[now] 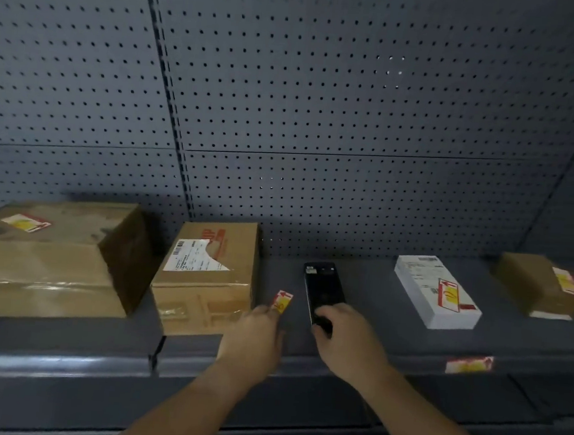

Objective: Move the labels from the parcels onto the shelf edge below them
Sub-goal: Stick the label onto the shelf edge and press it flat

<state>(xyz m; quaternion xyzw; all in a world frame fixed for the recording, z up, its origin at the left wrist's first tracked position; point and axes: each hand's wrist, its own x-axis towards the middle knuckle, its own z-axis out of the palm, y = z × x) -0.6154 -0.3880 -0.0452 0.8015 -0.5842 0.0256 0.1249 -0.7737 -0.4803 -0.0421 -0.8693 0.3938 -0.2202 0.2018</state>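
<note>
Red-yellow label (282, 301) sticking up from pinching fingertips of left hand (256, 333), just beside cardboard parcel (205, 279); right hand (348, 342) gripping black handset (321, 288) lying on shelf (374, 313).

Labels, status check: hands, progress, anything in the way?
Left hand pinches loose label. Right hand grips black scanner. One label on shelf edge; three still on parcels. Nothing seen blocking edge.

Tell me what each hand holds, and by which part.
The left hand pinches a red-and-yellow label by its lower end. The right hand grips the near end of a black handheld device.
</note>
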